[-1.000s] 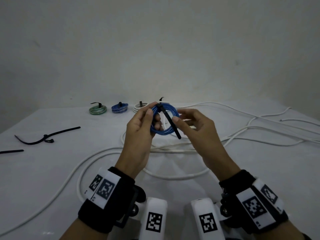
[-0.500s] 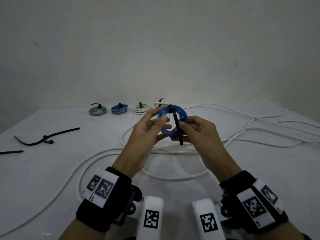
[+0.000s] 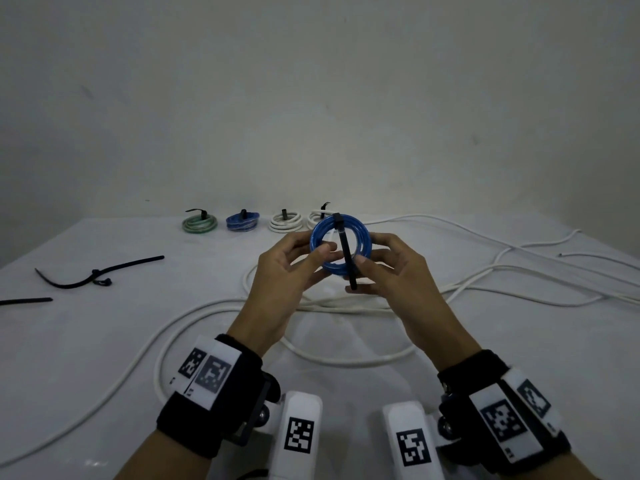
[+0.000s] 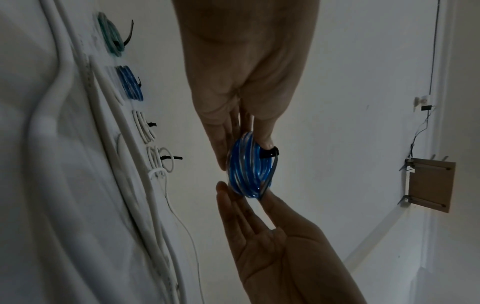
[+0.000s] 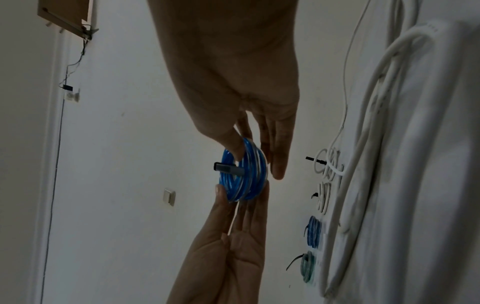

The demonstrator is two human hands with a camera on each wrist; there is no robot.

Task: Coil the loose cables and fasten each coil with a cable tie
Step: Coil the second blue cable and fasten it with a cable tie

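Note:
A small blue cable coil (image 3: pixel 360 237) is held up above the table between both hands, its ring facing me. A black cable tie (image 3: pixel 344 247) is wrapped over its top and its tail runs down across the ring past the lower edge. My left hand (image 3: pixel 317 249) pinches the coil's left side with thumb in front and fingers behind. My right hand (image 3: pixel 367 258) pinches the lower right side, thumb by the tie's tail. In the left wrist view the coil (image 4: pixel 249 168) shows edge on with the tie's head (image 4: pixel 271 153). The right wrist view shows the coil (image 5: pixel 246 176) too.
Along the table's back edge lie tied coils: green (image 3: pixel 200 224), blue (image 3: pixel 243 223) and two white ones (image 3: pixel 285 221). Loose white cable (image 3: pixel 346 303) loops under my hands and off to the right. Spare black ties (image 3: pixel 97 273) lie at the left.
Both hands have shifted the blue coil slightly right and turned it to face me. The tie's tail has swung from a slant to nearly upright across the ring.

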